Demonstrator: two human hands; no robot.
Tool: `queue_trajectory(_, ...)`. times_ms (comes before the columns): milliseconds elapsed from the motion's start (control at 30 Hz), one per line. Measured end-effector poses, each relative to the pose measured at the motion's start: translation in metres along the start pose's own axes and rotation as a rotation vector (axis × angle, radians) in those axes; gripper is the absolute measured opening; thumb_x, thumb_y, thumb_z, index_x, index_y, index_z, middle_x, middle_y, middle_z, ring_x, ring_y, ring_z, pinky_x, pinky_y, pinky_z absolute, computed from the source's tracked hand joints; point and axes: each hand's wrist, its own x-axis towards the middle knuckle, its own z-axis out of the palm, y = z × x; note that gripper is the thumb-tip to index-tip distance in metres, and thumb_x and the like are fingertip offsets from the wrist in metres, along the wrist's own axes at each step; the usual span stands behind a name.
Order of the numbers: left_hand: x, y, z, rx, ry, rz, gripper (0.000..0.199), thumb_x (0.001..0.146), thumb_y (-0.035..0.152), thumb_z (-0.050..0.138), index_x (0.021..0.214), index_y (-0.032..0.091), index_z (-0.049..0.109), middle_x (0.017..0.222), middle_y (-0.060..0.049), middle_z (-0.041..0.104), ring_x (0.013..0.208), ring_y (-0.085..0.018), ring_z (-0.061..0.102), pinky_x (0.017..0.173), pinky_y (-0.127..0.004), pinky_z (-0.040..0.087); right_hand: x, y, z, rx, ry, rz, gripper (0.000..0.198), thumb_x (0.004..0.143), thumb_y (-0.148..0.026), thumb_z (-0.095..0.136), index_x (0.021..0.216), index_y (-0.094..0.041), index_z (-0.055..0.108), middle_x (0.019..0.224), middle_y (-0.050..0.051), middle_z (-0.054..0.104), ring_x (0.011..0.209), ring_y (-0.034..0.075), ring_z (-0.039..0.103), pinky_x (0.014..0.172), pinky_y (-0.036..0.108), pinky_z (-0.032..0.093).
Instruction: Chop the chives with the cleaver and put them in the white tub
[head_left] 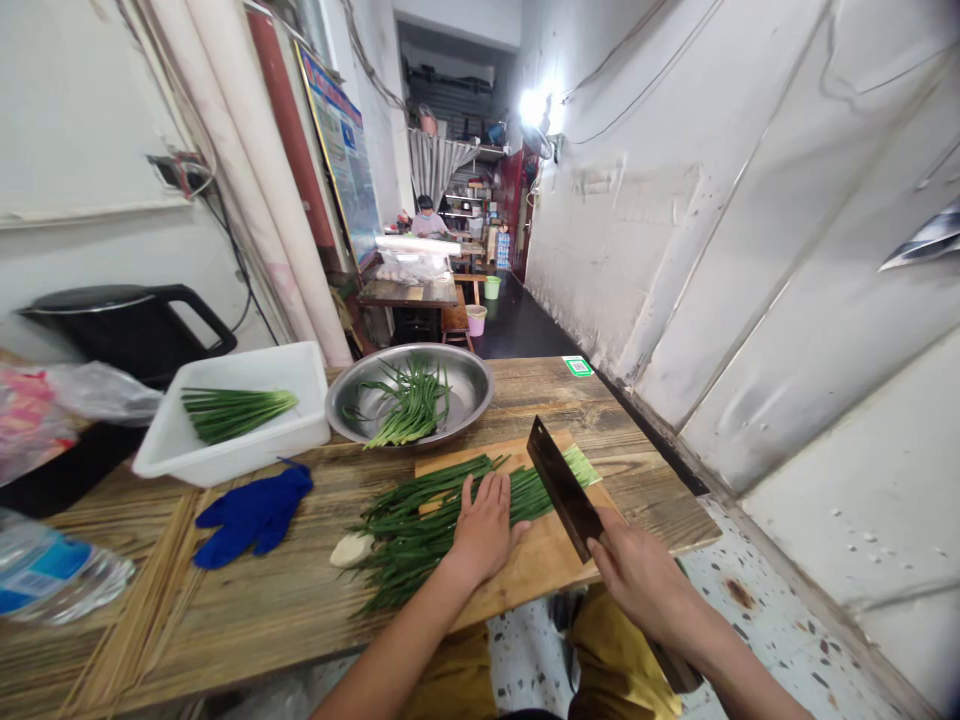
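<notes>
My left hand [484,525] presses down on a bunch of long green chives [420,525], its fingers curved over the stalks and its thumb out to the side. The chives lie across a wooden cutting board [551,565], with their pale ends [581,465] at the right and leafy ends hanging over the left side. In my right hand [637,575] is a dark cleaver [559,485], gripped by its handle. Its blade stands over the chives near the pale ends; whether the edge touches them I cannot tell.
Behind the board stands a steel bowl [474,385] with more chives. To its left are a white tub [247,450] holding a bunch, a blue glove [259,510], a black kettle [112,325] and a water bottle [56,570]. A person [430,220] sits far back.
</notes>
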Motion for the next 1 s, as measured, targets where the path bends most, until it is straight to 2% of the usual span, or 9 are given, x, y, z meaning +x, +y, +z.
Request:
queue_trajectory(133, -0.002, 0.003, -0.01, -0.032, -0.039, -0.046, 0.082, 0.089, 0.061, 0.045, 0.15, 0.007, 0.035, 0.155, -0.018, 0.036, 0.142, -0.034, 0.031, 0.116, -0.053, 0.024, 0.0, 0.009, 0.004, -0.002, -0.013, 0.012, 0.035, 0.096, -0.024, 0.031, 0.124, -0.01, 0.048, 0.091, 0.015, 0.07, 0.091, 0.029, 0.068, 0.072, 0.033, 0.04)
queue_trajectory(233, -0.006, 0.008, -0.014, -0.011, -0.021, -0.042, 0.076, 0.088, 0.058, 0.05, 0.146, 0.01, 0.043, 0.159, -0.018, 0.028, 0.144, -0.035, 0.027, 0.116, -0.053, 0.023, -0.002, 0.014, 0.01, 0.0, -0.021, 0.021, 0.037, 0.095, -0.025, 0.03, 0.124, -0.01, 0.048, 0.093, 0.015, 0.07, 0.092, 0.03, 0.068, 0.075, 0.035, 0.042)
queue_trajectory(300, -0.01, 0.012, -0.012, 0.0, -0.016, -0.018, 0.069, 0.091, 0.053, 0.046, 0.144, 0.009, 0.044, 0.16, -0.017, 0.025, 0.146, -0.034, 0.024, 0.118, -0.053, 0.02, -0.004, 0.018, 0.013, 0.031, -0.017, 0.027, 0.038, 0.095, -0.027, 0.029, 0.122, -0.011, 0.05, 0.094, 0.015, 0.07, 0.095, 0.03, 0.067, 0.078, 0.036, 0.043)
queue_trajectory(433, -0.012, 0.018, -0.011, -0.025, -0.044, 0.024, 0.063, 0.097, 0.048, 0.036, 0.143, 0.006, 0.045, 0.156, -0.019, 0.034, 0.146, -0.032, 0.026, 0.119, -0.053, 0.018, -0.009, 0.028, 0.016, 0.156, 0.016, 0.044, 0.043, 0.094, -0.033, 0.027, 0.126, -0.013, 0.049, 0.101, 0.015, 0.07, 0.1, 0.028, 0.067, 0.084, 0.036, 0.046)
queue_trajectory(500, -0.008, 0.016, -0.017, -0.047, -0.038, 0.033, 0.058, 0.097, 0.049, 0.036, 0.134, 0.009, 0.055, 0.153, -0.018, 0.04, 0.142, -0.033, 0.033, 0.116, -0.052, 0.026, -0.009, 0.033, 0.018, 0.191, 0.032, 0.05, 0.048, 0.094, -0.035, 0.026, 0.13, -0.011, 0.048, 0.105, 0.016, 0.07, 0.103, 0.028, 0.066, 0.086, 0.037, 0.046)
queue_trajectory(600, 0.008, 0.008, -0.031, -0.084, -0.084, 0.068, 0.044, 0.098, 0.041, 0.038, 0.104, 0.013, 0.072, 0.126, -0.016, 0.064, 0.12, -0.031, 0.056, 0.103, -0.045, 0.042, -0.008, 0.042, 0.023, 0.192, 0.034, 0.083, 0.052, 0.093, -0.037, 0.026, 0.131, -0.009, 0.047, 0.105, 0.017, 0.069, 0.103, 0.029, 0.066, 0.087, 0.039, 0.046)
queue_trajectory(733, 0.036, -0.007, -0.043, -0.137, -0.188, 0.171, 0.028, 0.093, 0.026, 0.049, 0.083, 0.017, 0.072, 0.097, -0.01, 0.072, 0.096, -0.021, 0.066, 0.091, -0.029, 0.047, -0.011, 0.052, 0.031, 0.221, 0.047, 0.093, 0.052, 0.093, -0.039, 0.026, 0.13, -0.01, 0.049, 0.099, 0.016, 0.07, 0.097, 0.028, 0.067, 0.084, 0.039, 0.047)
queue_trajectory(867, 0.056, -0.012, -0.043, -0.111, -0.149, 0.101, 0.014, 0.087, 0.023, 0.057, 0.089, 0.016, 0.069, 0.098, -0.009, 0.071, 0.095, -0.022, 0.065, 0.086, -0.029, 0.047, -0.015, 0.057, 0.037, 0.246, 0.072, 0.072, 0.051, 0.094, -0.038, 0.026, 0.13, -0.009, 0.047, 0.092, 0.014, 0.071, 0.087, 0.028, 0.068, 0.076, 0.037, 0.047)
queue_trajectory(1000, 0.067, -0.008, -0.041, -0.075, -0.116, -0.011, 0.028, 0.095, 0.023, 0.042, 0.093, 0.014, 0.068, 0.103, -0.014, 0.071, 0.101, -0.024, 0.065, 0.087, -0.031, 0.046, -0.016, 0.057, 0.039, 0.254, 0.071, 0.029, 0.043, 0.095, -0.033, 0.026, 0.124, -0.012, 0.049, 0.091, 0.014, 0.071, 0.092, 0.027, 0.068, 0.078, 0.036, 0.047)
